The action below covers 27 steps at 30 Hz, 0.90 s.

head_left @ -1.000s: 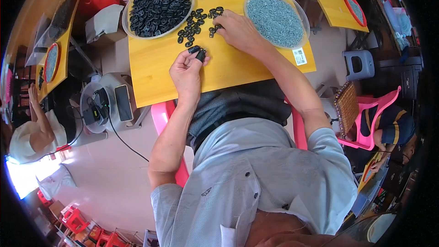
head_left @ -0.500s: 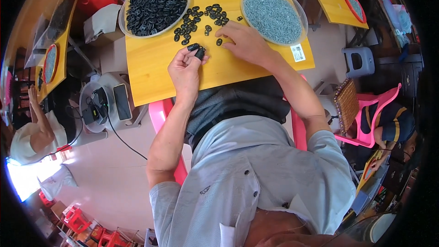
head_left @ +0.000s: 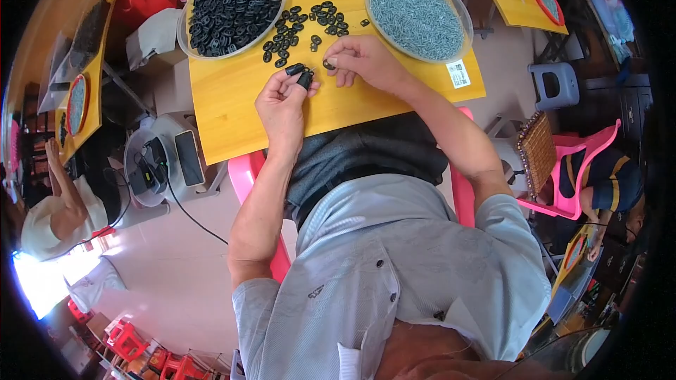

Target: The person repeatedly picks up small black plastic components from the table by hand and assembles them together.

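My left hand (head_left: 279,111) is closed over the yellow table, with black sleeves (head_left: 304,79) covering the ends of its thumb and a finger. A small dark piece shows at those fingertips, too small to make out fully. Just to the right, my right hand (head_left: 362,63) pinches a small black oval piece (head_left: 329,65) between thumb and forefinger. Beyond both hands lie several loose black oval pieces (head_left: 284,53) with two holes each. A round clear tub (head_left: 280,20) heaped with such black pieces stands far left. Another clear tub (head_left: 467,36) at far right holds many small silvery screws or pins.
The yellow table (head_left: 239,112) carries a white label (head_left: 458,74) near its right corner. A grey stool (head_left: 184,181) with a phone (head_left: 188,157) stands to the left. A pink chair (head_left: 570,200) is at right. Other people work at side tables.
My right hand has picked up a loose black oval piece from the table and drawn it leftward, nearer my left hand. The left hand keeps its grip.
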Each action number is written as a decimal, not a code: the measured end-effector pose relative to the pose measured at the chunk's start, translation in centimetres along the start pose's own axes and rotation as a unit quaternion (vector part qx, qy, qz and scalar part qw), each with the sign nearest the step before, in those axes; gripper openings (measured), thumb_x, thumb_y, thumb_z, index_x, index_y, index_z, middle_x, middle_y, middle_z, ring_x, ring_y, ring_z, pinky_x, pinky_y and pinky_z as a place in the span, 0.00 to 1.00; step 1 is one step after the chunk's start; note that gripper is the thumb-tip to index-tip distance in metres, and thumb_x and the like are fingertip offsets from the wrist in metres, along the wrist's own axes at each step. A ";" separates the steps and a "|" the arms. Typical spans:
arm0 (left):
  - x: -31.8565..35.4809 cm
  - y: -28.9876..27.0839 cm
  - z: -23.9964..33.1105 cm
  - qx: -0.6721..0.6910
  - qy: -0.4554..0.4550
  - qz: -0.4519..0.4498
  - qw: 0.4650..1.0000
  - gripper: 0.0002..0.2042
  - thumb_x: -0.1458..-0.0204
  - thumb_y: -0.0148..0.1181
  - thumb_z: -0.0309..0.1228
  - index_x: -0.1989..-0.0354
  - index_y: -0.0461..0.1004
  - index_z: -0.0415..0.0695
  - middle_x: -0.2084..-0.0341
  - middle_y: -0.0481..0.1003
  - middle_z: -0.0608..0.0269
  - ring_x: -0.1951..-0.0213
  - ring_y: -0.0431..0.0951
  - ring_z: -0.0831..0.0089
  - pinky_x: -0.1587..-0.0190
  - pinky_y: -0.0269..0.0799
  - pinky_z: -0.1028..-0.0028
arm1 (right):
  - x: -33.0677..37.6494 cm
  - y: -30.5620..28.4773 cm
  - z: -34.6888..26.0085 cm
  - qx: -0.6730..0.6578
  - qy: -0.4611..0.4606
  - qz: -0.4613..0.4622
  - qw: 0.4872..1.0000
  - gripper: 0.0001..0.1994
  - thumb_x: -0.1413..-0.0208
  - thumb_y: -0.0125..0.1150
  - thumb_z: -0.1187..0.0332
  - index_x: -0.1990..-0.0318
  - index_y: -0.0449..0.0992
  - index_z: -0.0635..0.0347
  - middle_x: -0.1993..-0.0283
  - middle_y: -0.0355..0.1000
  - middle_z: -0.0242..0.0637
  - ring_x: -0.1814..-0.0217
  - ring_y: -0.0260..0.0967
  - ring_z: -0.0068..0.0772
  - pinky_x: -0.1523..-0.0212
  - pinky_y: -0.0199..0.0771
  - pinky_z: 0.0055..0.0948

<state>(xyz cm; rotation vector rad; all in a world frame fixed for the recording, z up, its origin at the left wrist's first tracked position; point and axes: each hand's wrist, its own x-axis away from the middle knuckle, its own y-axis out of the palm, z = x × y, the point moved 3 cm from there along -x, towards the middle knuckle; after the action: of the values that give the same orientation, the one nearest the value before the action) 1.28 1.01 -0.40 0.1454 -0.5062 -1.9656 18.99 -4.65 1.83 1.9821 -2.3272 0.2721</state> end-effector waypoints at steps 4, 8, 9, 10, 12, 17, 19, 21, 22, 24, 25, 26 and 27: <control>-0.1 -0.1 0.1 0.033 0.000 0.011 0.999 0.08 0.45 0.51 0.14 0.58 0.73 0.31 0.65 0.79 0.52 0.63 0.81 0.69 0.57 0.78 0.74 | -0.1 0.7 0.2 -0.062 -0.007 -0.029 0.998 0.08 0.44 0.58 0.73 0.60 0.75 0.69 0.69 0.74 0.34 0.73 0.72 0.21 0.69 0.71 0.20; -0.2 -0.2 -0.2 0.033 0.036 0.022 0.999 0.06 0.44 0.54 0.17 0.58 0.73 0.33 0.63 0.79 0.54 0.60 0.81 0.68 0.57 0.79 0.73 | 0.3 1.0 0.0 0.000 -0.027 -0.032 0.999 0.08 0.46 0.58 0.76 0.59 0.76 0.69 0.70 0.73 0.33 0.72 0.71 0.19 0.68 0.71 0.18; -0.2 -0.1 -0.1 0.023 0.053 0.014 0.998 0.07 0.44 0.54 0.16 0.58 0.73 0.33 0.63 0.79 0.54 0.60 0.81 0.68 0.56 0.79 0.73 | 0.5 1.1 -0.3 0.050 -0.040 -0.028 0.998 0.08 0.47 0.59 0.76 0.59 0.76 0.69 0.70 0.73 0.32 0.71 0.70 0.18 0.67 0.70 0.18; -0.2 -0.1 -0.1 0.013 0.069 0.004 0.997 0.07 0.44 0.54 0.16 0.58 0.73 0.33 0.63 0.79 0.54 0.60 0.81 0.68 0.55 0.79 0.73 | 0.7 1.2 -0.6 0.101 -0.052 -0.022 0.993 0.09 0.47 0.59 0.77 0.59 0.76 0.68 0.71 0.73 0.31 0.71 0.70 0.17 0.67 0.70 0.18; -0.2 -0.2 -0.4 0.002 0.071 -0.003 0.997 0.07 0.44 0.55 0.16 0.58 0.73 0.33 0.63 0.79 0.53 0.60 0.81 0.68 0.55 0.79 0.72 | 0.8 1.3 -0.9 0.114 -0.063 -0.015 0.991 0.08 0.47 0.58 0.77 0.59 0.76 0.68 0.71 0.73 0.30 0.71 0.70 0.17 0.67 0.70 0.17; 0.1 0.4 -0.3 0.009 0.049 -0.022 0.999 0.08 0.46 0.55 0.14 0.58 0.73 0.32 0.65 0.79 0.54 0.62 0.80 0.73 0.54 0.77 0.75 | 0.8 1.1 -0.7 0.065 -0.089 0.027 0.994 0.07 0.46 0.57 0.77 0.60 0.76 0.67 0.71 0.73 0.29 0.71 0.69 0.16 0.66 0.70 0.17; 0.3 0.7 -0.2 0.006 0.036 -0.026 0.999 0.08 0.46 0.55 0.14 0.58 0.73 0.32 0.64 0.79 0.53 0.62 0.81 0.72 0.54 0.78 0.74 | 0.8 0.8 -0.7 0.088 -0.093 0.028 0.991 0.06 0.44 0.56 0.76 0.60 0.75 0.67 0.71 0.74 0.30 0.70 0.71 0.17 0.65 0.72 0.19; 0.3 0.7 -0.3 0.011 0.037 -0.025 0.999 0.08 0.46 0.55 0.14 0.58 0.73 0.32 0.64 0.79 0.52 0.62 0.81 0.72 0.53 0.78 0.74 | 0.9 1.1 -0.6 0.049 -0.068 0.024 0.996 0.06 0.43 0.56 0.76 0.60 0.75 0.68 0.70 0.75 0.31 0.69 0.72 0.18 0.65 0.73 0.19; 0.3 0.7 -0.3 0.017 0.039 -0.024 0.999 0.08 0.45 0.55 0.14 0.58 0.72 0.31 0.64 0.79 0.52 0.63 0.81 0.72 0.53 0.78 0.74 | 0.9 1.3 -0.5 0.010 -0.044 0.020 0.999 0.06 0.43 0.56 0.76 0.60 0.75 0.68 0.69 0.76 0.32 0.68 0.73 0.19 0.64 0.74 0.20; 0.3 0.7 -0.1 0.017 0.037 -0.023 0.999 0.08 0.45 0.55 0.14 0.58 0.72 0.31 0.64 0.79 0.52 0.63 0.81 0.72 0.54 0.77 0.75 | 0.8 1.5 -0.5 -0.011 -0.044 0.014 0.999 0.07 0.42 0.56 0.75 0.59 0.75 0.68 0.68 0.77 0.34 0.67 0.74 0.20 0.64 0.74 0.20; 0.2 0.6 -0.1 0.017 0.034 -0.023 0.999 0.08 0.45 0.56 0.14 0.58 0.72 0.31 0.64 0.79 0.52 0.63 0.81 0.72 0.54 0.77 0.75 | 0.8 1.6 -0.5 -0.031 -0.045 0.007 0.999 0.07 0.42 0.56 0.75 0.58 0.75 0.68 0.67 0.77 0.36 0.67 0.74 0.21 0.63 0.74 0.21; 0.2 0.5 -0.2 0.018 0.034 -0.022 0.999 0.08 0.45 0.56 0.14 0.58 0.72 0.31 0.64 0.79 0.52 0.63 0.81 0.72 0.54 0.77 0.75 | 0.8 1.7 -0.4 -0.031 -0.044 0.007 0.999 0.07 0.42 0.56 0.75 0.58 0.75 0.68 0.67 0.77 0.36 0.67 0.74 0.21 0.63 0.74 0.21; 0.1 0.5 -0.3 0.011 0.033 -0.032 0.999 0.08 0.45 0.55 0.15 0.57 0.73 0.31 0.64 0.79 0.52 0.62 0.81 0.70 0.53 0.78 0.74 | 0.7 1.7 -0.3 -0.048 -0.040 -0.003 0.998 0.07 0.42 0.57 0.75 0.58 0.75 0.69 0.67 0.78 0.37 0.66 0.74 0.21 0.63 0.74 0.21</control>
<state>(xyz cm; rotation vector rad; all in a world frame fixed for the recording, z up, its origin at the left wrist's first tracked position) 1.74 0.67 -0.49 0.2423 -0.4852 -2.0108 17.14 -5.03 2.14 1.9901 -2.3326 0.0782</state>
